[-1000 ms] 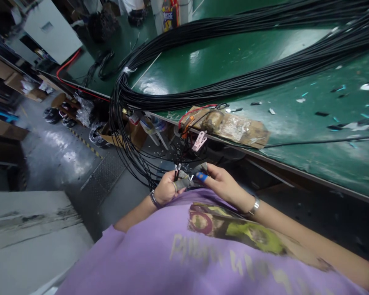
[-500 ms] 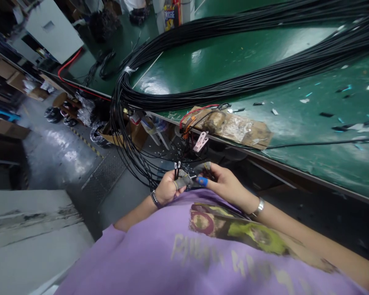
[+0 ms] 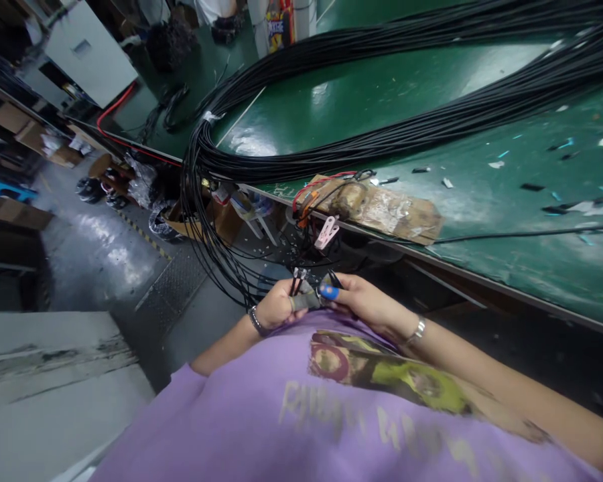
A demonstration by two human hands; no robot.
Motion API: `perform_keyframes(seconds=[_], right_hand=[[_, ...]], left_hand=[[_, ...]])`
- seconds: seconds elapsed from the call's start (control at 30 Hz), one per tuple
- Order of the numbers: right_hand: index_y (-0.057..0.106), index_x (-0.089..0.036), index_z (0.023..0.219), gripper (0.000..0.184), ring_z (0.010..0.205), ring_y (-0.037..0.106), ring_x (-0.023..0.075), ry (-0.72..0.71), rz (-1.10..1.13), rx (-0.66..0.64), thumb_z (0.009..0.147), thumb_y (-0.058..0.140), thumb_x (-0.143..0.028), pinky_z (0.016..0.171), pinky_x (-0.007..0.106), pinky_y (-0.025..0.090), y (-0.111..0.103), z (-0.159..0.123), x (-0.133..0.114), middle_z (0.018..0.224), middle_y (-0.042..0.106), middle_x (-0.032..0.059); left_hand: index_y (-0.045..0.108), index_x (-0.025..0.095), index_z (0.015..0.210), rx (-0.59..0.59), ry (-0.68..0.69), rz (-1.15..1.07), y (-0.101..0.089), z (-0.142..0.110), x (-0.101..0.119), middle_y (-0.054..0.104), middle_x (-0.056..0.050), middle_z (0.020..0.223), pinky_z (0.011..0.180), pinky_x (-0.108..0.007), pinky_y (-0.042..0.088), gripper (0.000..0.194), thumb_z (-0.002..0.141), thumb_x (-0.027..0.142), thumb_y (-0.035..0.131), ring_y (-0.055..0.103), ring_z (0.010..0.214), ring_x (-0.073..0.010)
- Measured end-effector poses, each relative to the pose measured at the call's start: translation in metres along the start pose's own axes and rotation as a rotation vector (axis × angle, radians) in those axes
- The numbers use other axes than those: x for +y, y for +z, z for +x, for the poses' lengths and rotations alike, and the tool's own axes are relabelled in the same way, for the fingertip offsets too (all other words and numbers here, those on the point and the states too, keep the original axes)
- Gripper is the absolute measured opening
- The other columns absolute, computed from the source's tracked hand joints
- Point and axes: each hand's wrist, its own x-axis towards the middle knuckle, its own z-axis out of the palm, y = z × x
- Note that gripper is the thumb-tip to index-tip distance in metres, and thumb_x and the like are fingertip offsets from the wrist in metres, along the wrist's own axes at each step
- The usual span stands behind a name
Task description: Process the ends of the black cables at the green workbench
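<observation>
My left hand (image 3: 280,304) is closed round thin black cables, whose pale-tipped cable ends (image 3: 297,276) stick up above the fist. Grey tape wraps its thumb. Close against it, my right hand (image 3: 354,294) is pinched, with blue tape on the thumb and a dark cable end (image 3: 334,276) showing above the fingers. The fingertips of both hands meet in front of my purple shirt, and what lies between them is too small to make out. From the left, a hanging bunch of black cables (image 3: 208,227) runs down towards my left hand.
A long coil of black cable (image 3: 301,164) lies on the green table (image 3: 291,124). At its edge sit a taped cardboard piece (image 3: 392,213) and a pink clip (image 3: 327,232). Black and blue scraps (image 3: 532,187) are strewn on the right. A white cabinet (image 3: 90,53) stands at the far left.
My right fingers have closed in, thumb now pressed down, and a dark cable end shows above them. My left hand has shifted slightly right, its cable ends tilting right.
</observation>
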Motion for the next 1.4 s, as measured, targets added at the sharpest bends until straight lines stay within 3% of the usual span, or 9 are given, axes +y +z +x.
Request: perform_keyframes(seconds=[0.13, 0.2, 0.3, 0.4, 0.53, 0.83, 1.0, 1.2, 1.4], right_hand=[[0.042, -0.021, 0.062, 0.01, 0.062, 0.046, 0.0158, -0.206, -0.573, 0.364, 0.067, 0.05, -0.023, 0.06, 0.029, 0.036, -0.004, 0.001, -0.002, 0.065, 0.052, 0.0024], [0.045, -0.021, 0.063, 0.008, 0.061, 0.046, 0.0154, -0.203, -0.523, 0.419, 0.069, 0.049, -0.024, 0.059, 0.029, 0.037, -0.008, 0.003, 0.0, 0.063, 0.052, 0.0018], [0.045, -0.022, 0.064, 0.023, 0.048, 0.037, 0.0118, -0.066, -0.124, 0.492, 0.074, 0.05, -0.042, 0.048, 0.026, 0.034, -0.018, 0.006, 0.006, 0.053, 0.044, -0.0035], [0.047, -0.022, 0.066, 0.032, 0.044, 0.031, 0.0087, 0.025, 0.127, 0.441, 0.066, 0.062, -0.05, 0.043, 0.024, 0.03, -0.021, 0.006, 0.012, 0.051, 0.042, -0.0062], [0.056, -0.021, 0.075, 0.037, 0.053, 0.044, 0.0104, -0.009, 0.216, 0.362, 0.056, 0.074, -0.047, 0.049, 0.025, 0.038, -0.012, 0.001, 0.012, 0.066, 0.056, -0.0023], [0.06, -0.018, 0.08, 0.033, 0.068, 0.053, 0.0147, -0.162, 0.067, 0.205, 0.07, 0.064, -0.05, 0.068, 0.029, 0.047, -0.001, 0.006, 0.0, 0.075, 0.062, 0.0013], [0.058, -0.018, 0.068, 0.025, 0.062, 0.05, 0.0138, -0.202, -0.069, 0.214, 0.071, 0.062, -0.043, 0.062, 0.028, 0.044, 0.001, 0.01, -0.001, 0.064, 0.058, -0.0005], [0.051, -0.019, 0.059, 0.024, 0.051, 0.04, 0.0092, -0.063, 0.113, 0.265, 0.066, 0.059, -0.04, 0.049, 0.023, 0.036, 0.005, 0.01, 0.005, 0.054, 0.048, -0.0045], [0.049, -0.019, 0.056, 0.027, 0.046, 0.036, 0.0071, 0.05, 0.235, 0.266, 0.064, 0.061, -0.041, 0.042, 0.02, 0.03, 0.01, 0.011, 0.007, 0.049, 0.045, -0.0056]], left_hand=[[0.045, 0.017, 0.058, 0.235, 0.021, 0.122, 0.01, 0.006, 0.002, 0.045, 0.007, 0.042, 0.036, -0.018, 0.024, 0.036, 0.068, 0.044, 0.066, 0.033, 0.032, -0.0029], [0.046, 0.017, 0.058, 0.236, 0.028, 0.103, 0.01, 0.006, 0.004, 0.045, 0.008, 0.041, 0.036, -0.018, 0.025, 0.035, 0.067, 0.044, 0.067, 0.033, 0.032, -0.0029], [0.046, 0.017, 0.058, 0.172, 0.005, -0.011, 0.005, 0.002, 0.005, 0.044, 0.008, 0.04, 0.033, -0.018, 0.02, 0.04, 0.063, 0.049, 0.069, 0.029, 0.03, -0.0025], [0.048, 0.016, 0.062, 0.192, 0.003, -0.143, 0.0, -0.003, 0.004, 0.042, 0.008, 0.038, 0.031, -0.018, 0.014, 0.043, 0.06, 0.053, 0.071, 0.026, 0.029, -0.0022], [0.05, 0.016, 0.063, 0.215, -0.005, -0.265, -0.001, -0.005, 0.003, 0.041, 0.008, 0.035, 0.03, -0.019, 0.012, 0.047, 0.053, 0.056, 0.074, 0.025, 0.028, -0.0026], [0.048, 0.016, 0.062, 0.175, 0.012, -0.275, 0.002, -0.004, -0.004, 0.04, 0.008, 0.037, 0.032, -0.019, 0.012, 0.044, 0.06, 0.053, 0.071, 0.025, 0.028, -0.0024], [0.052, 0.017, 0.07, 0.208, 0.063, -0.078, 0.006, -0.004, -0.007, 0.049, 0.005, 0.049, 0.038, -0.019, 0.029, 0.036, 0.065, 0.048, 0.07, 0.037, 0.038, -0.0058], [0.062, 0.02, 0.074, 0.565, 0.349, 0.497, 0.007, -0.006, -0.015, 0.063, -0.005, 0.078, 0.07, -0.027, 0.043, 0.009, 0.068, 0.024, 0.066, 0.053, 0.072, -0.0162], [0.061, 0.021, 0.069, 0.524, 0.361, 0.735, 0.005, -0.003, -0.021, 0.06, -0.007, 0.069, 0.068, -0.03, 0.039, 0.01, 0.062, 0.013, 0.059, 0.05, 0.066, -0.0182]])
